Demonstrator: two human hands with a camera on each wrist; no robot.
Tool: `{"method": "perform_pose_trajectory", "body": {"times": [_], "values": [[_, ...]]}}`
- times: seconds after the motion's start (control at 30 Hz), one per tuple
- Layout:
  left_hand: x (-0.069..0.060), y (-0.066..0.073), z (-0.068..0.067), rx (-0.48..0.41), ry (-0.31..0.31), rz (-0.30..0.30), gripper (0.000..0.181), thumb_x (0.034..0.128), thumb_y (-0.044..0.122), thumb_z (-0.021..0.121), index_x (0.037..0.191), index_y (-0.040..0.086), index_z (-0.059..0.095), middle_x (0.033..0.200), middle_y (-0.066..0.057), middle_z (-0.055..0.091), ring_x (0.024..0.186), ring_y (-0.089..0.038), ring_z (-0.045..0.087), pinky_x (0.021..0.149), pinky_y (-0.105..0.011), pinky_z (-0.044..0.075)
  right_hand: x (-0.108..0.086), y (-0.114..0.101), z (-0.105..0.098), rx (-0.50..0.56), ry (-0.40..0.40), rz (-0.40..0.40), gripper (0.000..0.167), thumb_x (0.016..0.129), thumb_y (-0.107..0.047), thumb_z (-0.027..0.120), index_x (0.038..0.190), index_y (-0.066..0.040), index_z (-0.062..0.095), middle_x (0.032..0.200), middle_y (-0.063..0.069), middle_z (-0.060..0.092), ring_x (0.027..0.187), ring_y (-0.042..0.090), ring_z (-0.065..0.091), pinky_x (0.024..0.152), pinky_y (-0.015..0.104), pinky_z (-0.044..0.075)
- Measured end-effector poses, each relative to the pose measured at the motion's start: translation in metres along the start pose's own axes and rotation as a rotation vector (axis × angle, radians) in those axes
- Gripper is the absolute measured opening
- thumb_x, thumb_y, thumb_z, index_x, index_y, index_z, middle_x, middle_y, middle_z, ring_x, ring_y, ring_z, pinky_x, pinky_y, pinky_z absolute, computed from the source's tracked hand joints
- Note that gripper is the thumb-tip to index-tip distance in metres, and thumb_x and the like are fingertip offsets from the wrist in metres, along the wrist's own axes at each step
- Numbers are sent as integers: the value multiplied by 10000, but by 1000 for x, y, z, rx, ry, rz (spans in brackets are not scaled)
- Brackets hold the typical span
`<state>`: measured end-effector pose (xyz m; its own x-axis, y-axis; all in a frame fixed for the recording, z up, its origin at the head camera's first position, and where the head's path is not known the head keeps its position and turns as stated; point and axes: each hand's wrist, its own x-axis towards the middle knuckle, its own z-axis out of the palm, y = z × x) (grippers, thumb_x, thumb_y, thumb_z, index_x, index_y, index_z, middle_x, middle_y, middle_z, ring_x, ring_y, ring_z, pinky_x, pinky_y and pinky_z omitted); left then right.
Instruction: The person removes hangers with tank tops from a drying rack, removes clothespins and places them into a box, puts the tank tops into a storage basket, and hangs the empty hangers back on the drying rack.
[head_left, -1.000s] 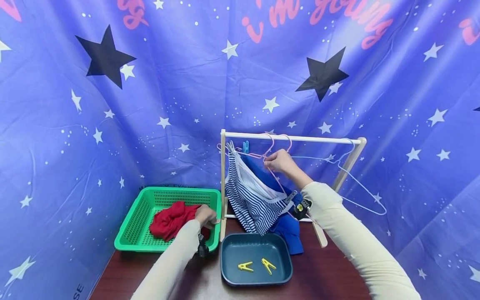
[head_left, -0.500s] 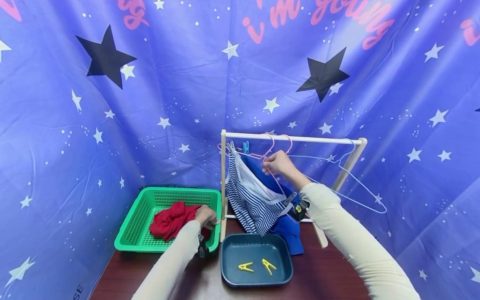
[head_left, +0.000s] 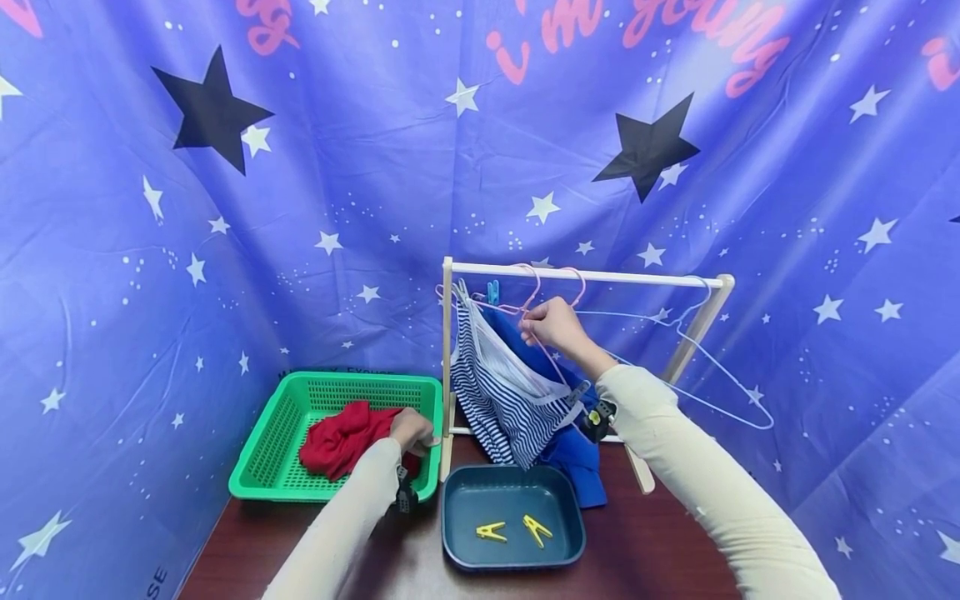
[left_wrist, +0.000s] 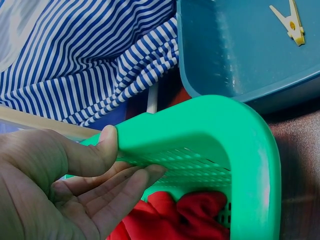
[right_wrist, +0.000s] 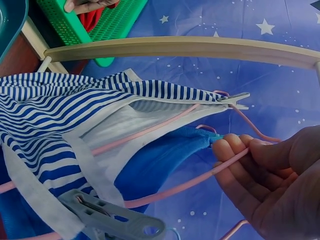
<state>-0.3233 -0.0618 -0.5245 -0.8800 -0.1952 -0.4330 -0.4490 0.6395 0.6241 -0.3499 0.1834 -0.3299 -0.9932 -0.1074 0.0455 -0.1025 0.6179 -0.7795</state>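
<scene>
My right hand [head_left: 555, 323] pinches the sloping arm of a pink clothes hanger [right_wrist: 195, 181] just below its hook. From that hanger droops a blue-and-white striped garment [head_left: 504, 404], fixed by grey clothespins [right_wrist: 107, 212] at both ends. Behind it hangs a blue garment [head_left: 583, 467] on another pink hanger, with a light-blue clothespin [head_left: 492, 292] at its top. At the lower left, my left hand [head_left: 411, 432] holds the right rim of a green basket [left_wrist: 200, 117], thumb over the rim and fingers inside. A crumpled red cloth [head_left: 341, 442] lies in the basket beside those fingers.
A wooden rack with a white bar [head_left: 630, 277] stands at the back; a pale blue hanger [head_left: 738, 367] hangs at its right end. In front, a dark teal tray [head_left: 457, 550] contains two yellow clothespins [head_left: 491, 532]. A starry blue curtain surrounds the table.
My right hand has shifted slightly left, and the hook of the held pink hanger has slid left along the bar. The left hand stays at the basket rim.
</scene>
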Motion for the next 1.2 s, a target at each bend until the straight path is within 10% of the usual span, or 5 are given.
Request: {"method": "perform_pose_trajectory", "body": {"times": [0.37, 1.2], "values": [[1, 1, 0, -31, -9, -10, 224, 795, -72, 768, 710, 19, 581, 655, -149, 673, 518, -216, 696, 530, -290, 596, -6, -8, -7, 14, 17, -70, 208, 988, 20, 595, 1124, 120, 718, 848, 215, 746, 591, 95, 667, 578, 170, 563], [2, 0, -2, -19, -23, 1, 216, 794, -103, 691, 685, 42, 575, 654, -138, 678, 482, -186, 663, 507, -263, 574, -45, 12, -59, 49, -56, -162, 231, 978, 69, 584, 1151, 204, 653, 930, 305, 739, 646, 57, 688, 655, 171, 586]]}}
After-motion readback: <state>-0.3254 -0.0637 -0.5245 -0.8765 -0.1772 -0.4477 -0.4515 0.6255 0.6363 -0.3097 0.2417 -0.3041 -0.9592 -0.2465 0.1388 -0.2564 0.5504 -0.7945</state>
